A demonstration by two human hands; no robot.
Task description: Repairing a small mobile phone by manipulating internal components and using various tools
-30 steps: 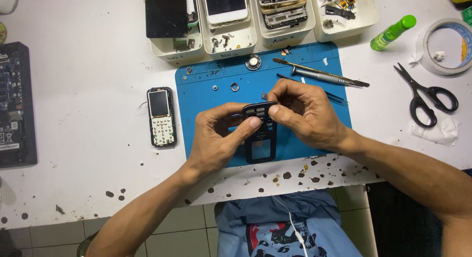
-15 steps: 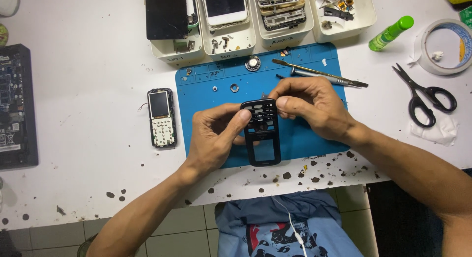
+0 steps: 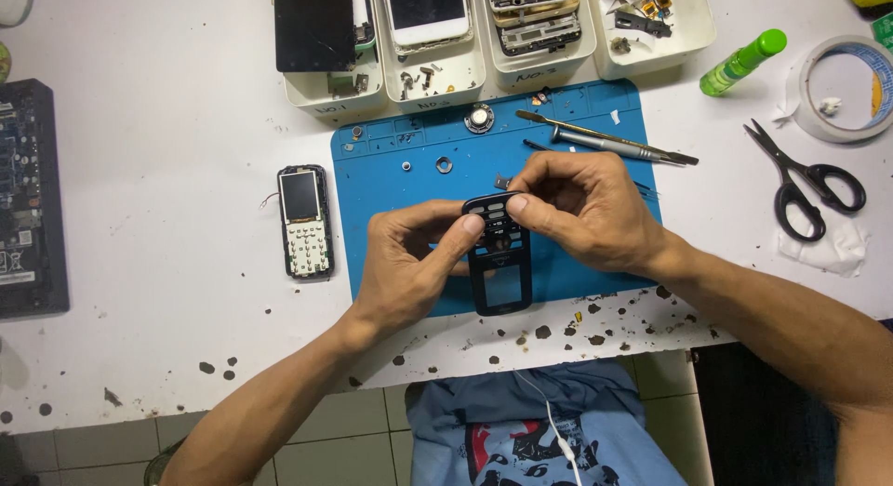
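The phone front cover [image 3: 500, 263] at the centre of the frame looked like black plastic with a slight gloss. It lay over a blue mat [image 3: 391, 226] that seemed rubbery and matt. The desk [image 3: 167, 170] was a smooth white surface, chipped and speckled dark along its lower edge. At the upper right of the mat, the tweezers [image 3: 605, 137] shone like bare metal. The scissors [image 3: 805, 184] at the right had black plastic handles and lay on crumpled white paper [image 3: 842, 249]. The trays [image 3: 521, 63] at the top looked like pale matt plastic, and the bottle [image 3: 741, 63] like glossy green plastic.
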